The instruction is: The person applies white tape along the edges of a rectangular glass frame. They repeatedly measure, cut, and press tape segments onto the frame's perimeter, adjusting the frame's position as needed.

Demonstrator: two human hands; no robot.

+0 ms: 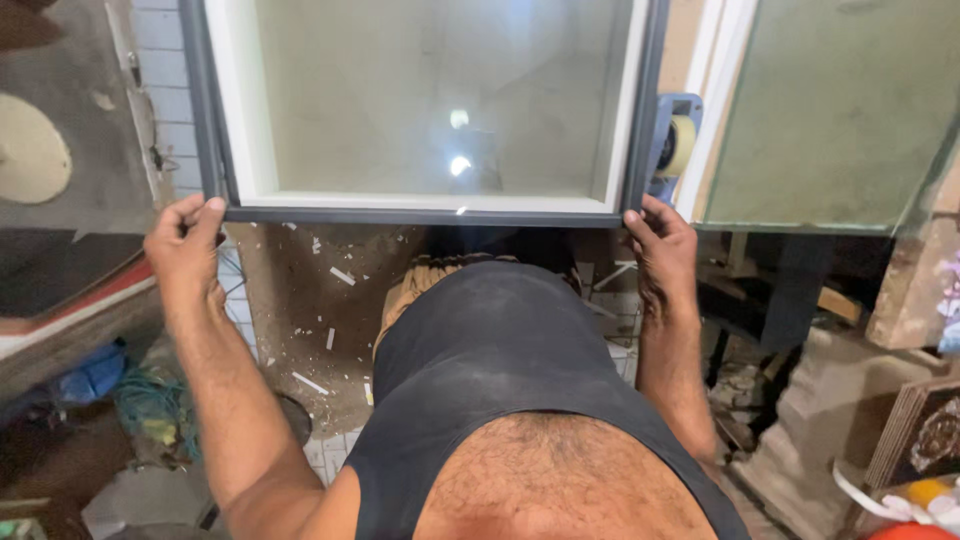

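Note:
I hold a framed glass window panel [430, 215] out in front of my chest, with a dark grey outer frame, a white inner frame and a pale pane that reflects two lights. My left hand [185, 250] grips its lower left corner, thumb over the frame. My right hand [660, 250] grips the lower right corner in the same way. The panel's upper part runs out of view at the top.
A roll of tape on a blue holder [678, 145] sits just right of the panel. A large greenish glass sheet [840, 110] leans at the right. Debris and white chips litter the dirty floor [310, 330]. Blue and green clutter [130, 390] lies at the lower left.

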